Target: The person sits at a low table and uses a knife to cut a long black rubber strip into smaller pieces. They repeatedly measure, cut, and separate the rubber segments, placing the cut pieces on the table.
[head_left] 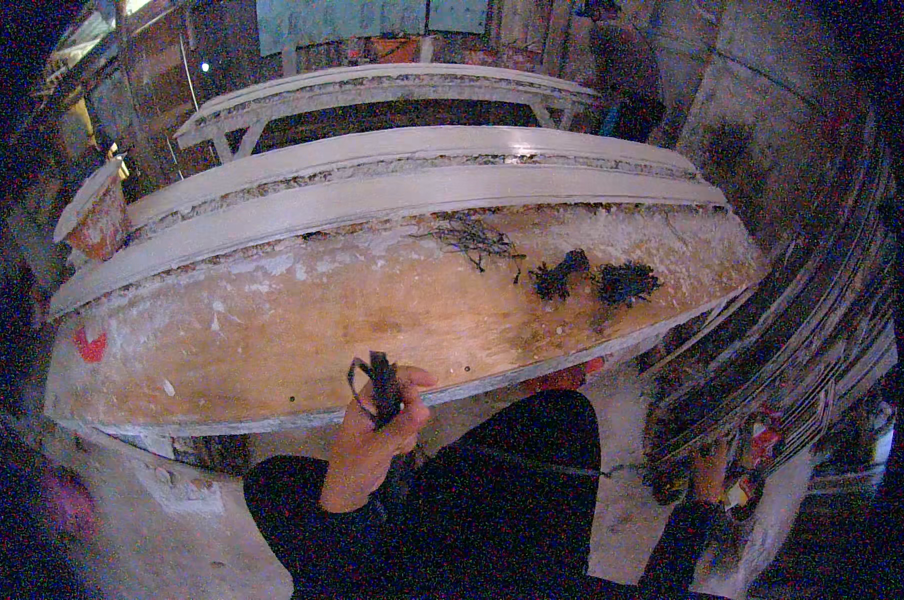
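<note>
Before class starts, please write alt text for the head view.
The left hand holds a dark bundle by a worn table; the right hand is low at right. Two dark clumps and loose strands lie on the table.

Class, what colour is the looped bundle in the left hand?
The looped bundle looks black; head view.

the left hand (374,450) grips a looped dark bundle (383,388) by the near edge of a worn board (272,335); two dark clumps (627,283) and loose strands (477,240) lie on its right half; a stained tub (100,225) stands far left; the right hand (710,472) is low, near a dark cord (624,468), its grip unclear
</note>
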Available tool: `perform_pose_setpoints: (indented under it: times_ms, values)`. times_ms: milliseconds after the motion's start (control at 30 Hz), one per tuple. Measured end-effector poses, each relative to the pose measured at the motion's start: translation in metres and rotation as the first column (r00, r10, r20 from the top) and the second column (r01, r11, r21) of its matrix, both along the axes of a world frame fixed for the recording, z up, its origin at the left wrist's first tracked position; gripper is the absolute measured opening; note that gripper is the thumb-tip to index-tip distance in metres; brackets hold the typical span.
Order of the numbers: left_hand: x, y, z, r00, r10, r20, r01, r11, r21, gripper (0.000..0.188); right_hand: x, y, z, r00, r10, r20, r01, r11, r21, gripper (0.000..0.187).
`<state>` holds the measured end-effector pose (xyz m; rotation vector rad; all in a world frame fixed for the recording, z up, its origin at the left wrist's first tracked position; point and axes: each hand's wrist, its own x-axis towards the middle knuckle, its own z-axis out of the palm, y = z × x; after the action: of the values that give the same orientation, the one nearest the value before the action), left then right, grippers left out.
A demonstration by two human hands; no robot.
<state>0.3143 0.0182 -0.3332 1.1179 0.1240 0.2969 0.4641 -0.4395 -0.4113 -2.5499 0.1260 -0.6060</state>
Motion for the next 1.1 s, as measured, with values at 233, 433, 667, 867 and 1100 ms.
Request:
perform_pose_setpoints:
  times_ms: [233,433,667,867,1100]
  values:
    - [0.012,-0.002,-0.020,0.999,0.035,-0.012,-0.034,0.997,0.062,0.042,0.003,0.129,0.037,0.904,0.383,-0.191,-0.295,0.881,0.371,0.038]
    - [0.012,0.016,-0.024,0.978,0.104,-0.181,-0.096,0.994,0.051,0.025,-0.041,0.226,0.065,0.590,0.803,-0.078,-0.732,0.574,0.366,0.032]
    - [0.015,0.024,-0.027,0.925,0.338,-0.171,-0.328,0.941,0.084,0.027,-0.057,0.258,0.085,0.549,0.790,-0.273,-0.778,0.602,0.177,0.034]
    - [0.009,0.028,-0.031,0.938,0.295,-0.184,-0.286,0.955,0.075,0.028,-0.056,0.265,0.084,0.621,0.772,-0.135,-0.755,0.635,0.162,0.034]
    - [0.012,0.023,-0.031,0.943,0.285,-0.172,-0.280,0.959,0.051,0.018,-0.053,0.261,0.079,0.642,0.760,-0.104,-0.758,0.649,0.065,0.036]
